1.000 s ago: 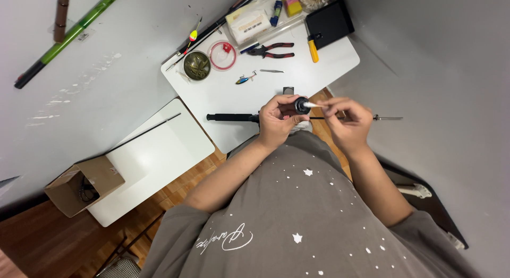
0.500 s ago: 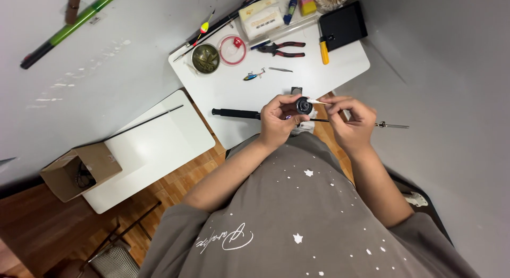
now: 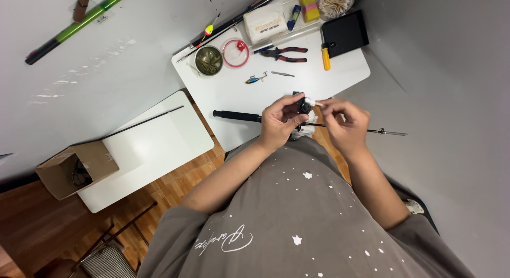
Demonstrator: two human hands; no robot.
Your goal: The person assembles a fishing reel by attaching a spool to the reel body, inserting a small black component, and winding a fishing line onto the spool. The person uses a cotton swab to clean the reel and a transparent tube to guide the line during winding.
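Observation:
My left hand (image 3: pixel 280 120) grips a small black fishing reel (image 3: pixel 304 105) above the near edge of a white table (image 3: pixel 234 100). My right hand (image 3: pixel 346 121) pinches a small white swab (image 3: pixel 317 103) whose tip touches the reel. A thin black fishing rod (image 3: pixel 236 116) lies across the table beneath both hands, its slim tip (image 3: pixel 388 132) sticking out to the right past the table edge. A bit of white cloth or tissue (image 3: pixel 304 130) shows under my hands.
On the table lie red-handled pliers (image 3: pixel 284 53), a round tin (image 3: pixel 209 60), a red line spool (image 3: pixel 236 52), a small lure (image 3: pixel 255 79), a black box (image 3: pixel 344 32), a yellow tool (image 3: pixel 325 58). A lower white table (image 3: pixel 154 145) and open cardboard box (image 3: pixel 74 169) stand left.
The view has shifted slightly. My hands stay together at the reel, the right hand still working the swab against it; nothing was picked up or put down.

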